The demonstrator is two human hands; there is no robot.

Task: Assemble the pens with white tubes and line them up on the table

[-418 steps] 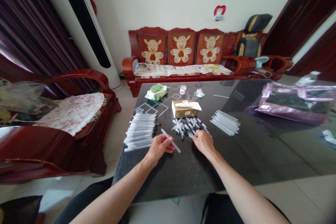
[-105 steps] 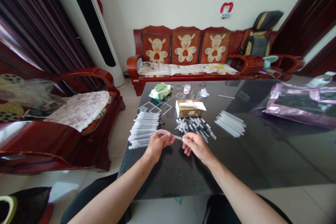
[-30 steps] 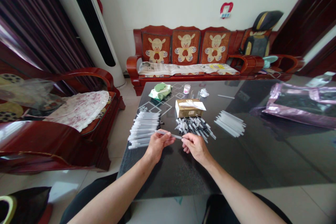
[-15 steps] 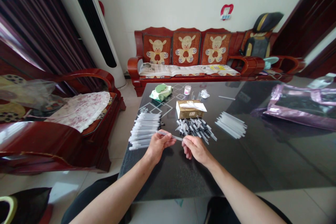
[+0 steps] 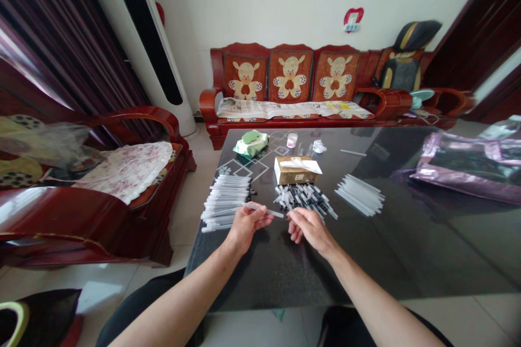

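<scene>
Between the thumb and fingers of my left hand lies a thin whitish pen barrel, pointing right. My right hand is just off the barrel's right end, thumb and fingers pinched together; anything in that pinch is too small to make out. Left of my left hand, a row of whitish pens with dark tips lies stacked on the table. Beyond my right hand is a loose heap of black-and-white pen parts. Farther right rests a bundle of translucent white tubes.
On the dark glossy table stand a tissue box, a green wipes pack, a small cup and crumpled tissue. A single tube lies behind. A purple-edged plastic bag sits at right.
My right hand has moved slightly right, away from the barrel's end, leaving a small gap. My left hand still holds the pen barrel in about the same place.
</scene>
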